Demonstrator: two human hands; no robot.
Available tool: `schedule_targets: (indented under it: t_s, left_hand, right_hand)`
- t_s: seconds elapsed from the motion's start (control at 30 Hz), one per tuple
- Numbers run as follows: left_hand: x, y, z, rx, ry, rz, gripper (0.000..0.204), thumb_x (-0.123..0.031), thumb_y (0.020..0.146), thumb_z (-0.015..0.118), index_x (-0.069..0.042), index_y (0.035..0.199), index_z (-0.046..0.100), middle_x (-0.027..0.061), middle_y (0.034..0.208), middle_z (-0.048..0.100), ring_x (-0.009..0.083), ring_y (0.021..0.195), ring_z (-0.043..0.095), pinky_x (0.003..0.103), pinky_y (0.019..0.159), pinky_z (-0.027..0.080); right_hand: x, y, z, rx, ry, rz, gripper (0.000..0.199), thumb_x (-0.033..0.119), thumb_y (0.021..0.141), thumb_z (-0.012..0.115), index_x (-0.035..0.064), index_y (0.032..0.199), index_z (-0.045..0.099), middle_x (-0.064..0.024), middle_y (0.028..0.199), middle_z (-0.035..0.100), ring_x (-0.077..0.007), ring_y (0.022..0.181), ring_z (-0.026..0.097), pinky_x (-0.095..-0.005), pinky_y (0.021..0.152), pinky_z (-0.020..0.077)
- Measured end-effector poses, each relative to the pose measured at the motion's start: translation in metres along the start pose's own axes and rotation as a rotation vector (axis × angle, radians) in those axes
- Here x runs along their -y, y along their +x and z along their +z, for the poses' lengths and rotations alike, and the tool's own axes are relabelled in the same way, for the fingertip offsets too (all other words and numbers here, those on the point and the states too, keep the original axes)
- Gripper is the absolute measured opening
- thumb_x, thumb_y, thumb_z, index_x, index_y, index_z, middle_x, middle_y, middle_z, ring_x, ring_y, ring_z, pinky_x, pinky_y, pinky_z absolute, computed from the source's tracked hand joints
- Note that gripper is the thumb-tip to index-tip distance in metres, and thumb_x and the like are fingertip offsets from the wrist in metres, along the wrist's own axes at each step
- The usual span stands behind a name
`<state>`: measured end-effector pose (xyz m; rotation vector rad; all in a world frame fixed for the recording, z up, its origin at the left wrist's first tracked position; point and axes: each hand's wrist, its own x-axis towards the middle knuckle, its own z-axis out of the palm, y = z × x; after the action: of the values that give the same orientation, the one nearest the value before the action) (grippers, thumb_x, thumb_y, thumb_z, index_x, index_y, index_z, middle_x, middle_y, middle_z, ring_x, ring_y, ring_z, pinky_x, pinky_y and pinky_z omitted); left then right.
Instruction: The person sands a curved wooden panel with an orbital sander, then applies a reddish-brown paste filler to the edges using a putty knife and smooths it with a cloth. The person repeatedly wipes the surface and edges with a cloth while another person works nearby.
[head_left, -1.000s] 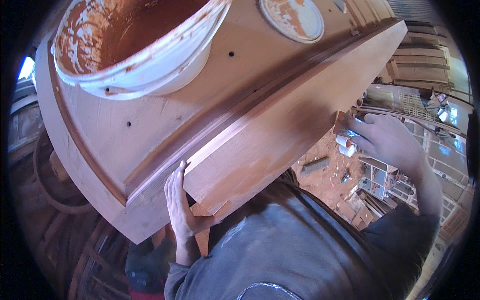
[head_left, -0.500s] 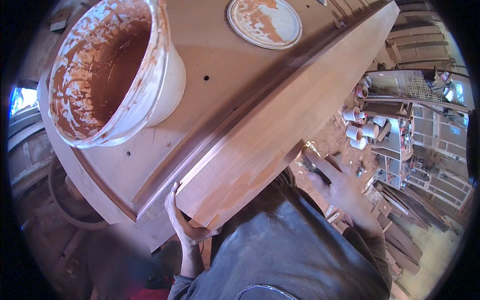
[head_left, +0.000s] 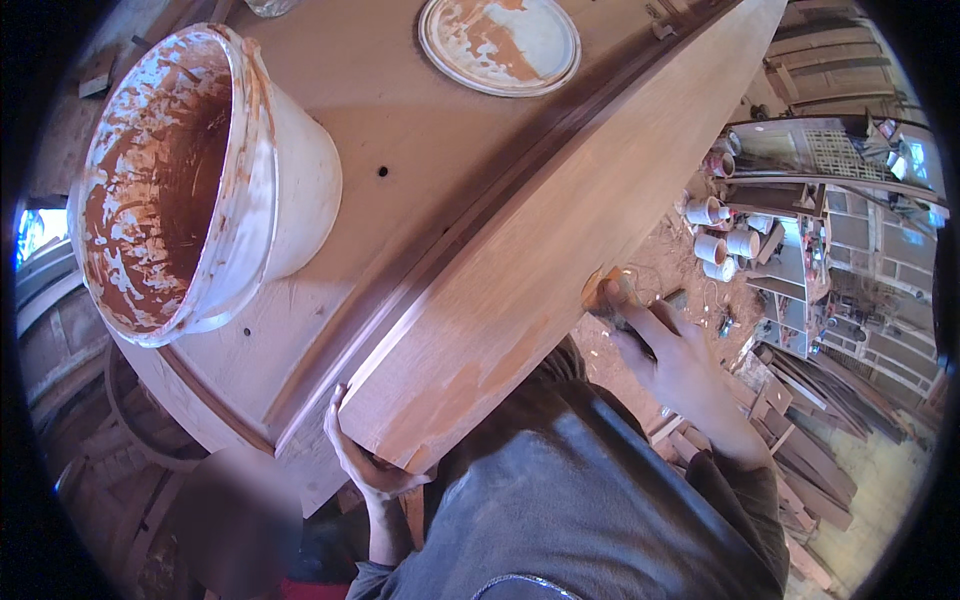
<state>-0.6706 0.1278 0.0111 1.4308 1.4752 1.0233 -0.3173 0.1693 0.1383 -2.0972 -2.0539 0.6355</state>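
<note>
A long pale wooden board (head_left: 560,240) slants from the lower middle to the upper right, its near part smeared with orange-brown filler. Around its lower end my left hand (head_left: 375,470) is closed, thumb on one edge and fingers at the other. My right hand (head_left: 665,350) grips a flat scraper (head_left: 597,290) coated with the same paste, at the board's right edge; the fingers partly hide the tool. Beyond the board, a white bucket (head_left: 300,180) with paste-streaked inner walls stands on the brown panelled surface (head_left: 400,230). A smeared round lid (head_left: 545,60) lies farther back.
Several white buckets (head_left: 710,248) stand on the dusty floor to the right. Stacked wood offcuts (head_left: 800,440) lie at the lower right. A blurred round shape (head_left: 235,520) is close by at the lower left. Small dark holes dot the panelled surface.
My right hand has brought the scraper up to the board's right edge, turning its paste-covered face into view. The bucket and lid appear shifted left as the view moved. My left hand keeps its hold.
</note>
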Motion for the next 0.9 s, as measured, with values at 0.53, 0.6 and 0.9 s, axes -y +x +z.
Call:
schedule_targets:
  t_s: [0.53, 0.6, 0.9]
  left_hand:
    - [0.004, -0.003, -0.003, 0.011, 0.068, 0.038, 0.143, -0.077, 0.044, 0.081, 0.008, 0.145, 0.025, 0.0255, 0.141, 0.04, 0.0378, 0.131, 0.042, 0.049, 0.109, 0.033]
    - [0.003, -0.003, -0.002, 0.008, 0.03, 0.021, 0.143, -0.076, 0.045, 0.082, 0.008, 0.145, 0.024, 0.0255, 0.141, 0.039, 0.038, 0.131, 0.042, 0.049, 0.109, 0.033]
    - [0.004, -0.005, 0.0, -0.005, 0.037, 0.015, 0.141, -0.077, 0.046, 0.082, 0.008, 0.145, 0.026, 0.0257, 0.142, 0.039, 0.0383, 0.132, 0.041, 0.05, 0.109, 0.033]
  right_hand:
    - [-0.017, 0.003, -0.018, -0.054, 0.03, 0.059, 0.045, 0.01, 0.083, 0.071, 0.0096, 0.126, 0.06, -0.0145, 0.076, 0.056, -0.032, 0.063, 0.059, -0.04, 0.056, 0.0477]
    - [-0.022, 0.014, -0.022, -0.053, 0.044, 0.062, 0.048, 0.008, 0.082, 0.071, 0.008, 0.129, 0.059, -0.014, 0.077, 0.057, -0.031, 0.064, 0.06, -0.0383, 0.058, 0.0481]
    - [-0.047, 0.009, -0.032, 0.057, -0.107, 0.047, 0.051, 0.007, 0.081, 0.071, 0.0092, 0.131, 0.058, -0.0129, 0.077, 0.056, -0.0296, 0.065, 0.059, -0.0367, 0.059, 0.0474]
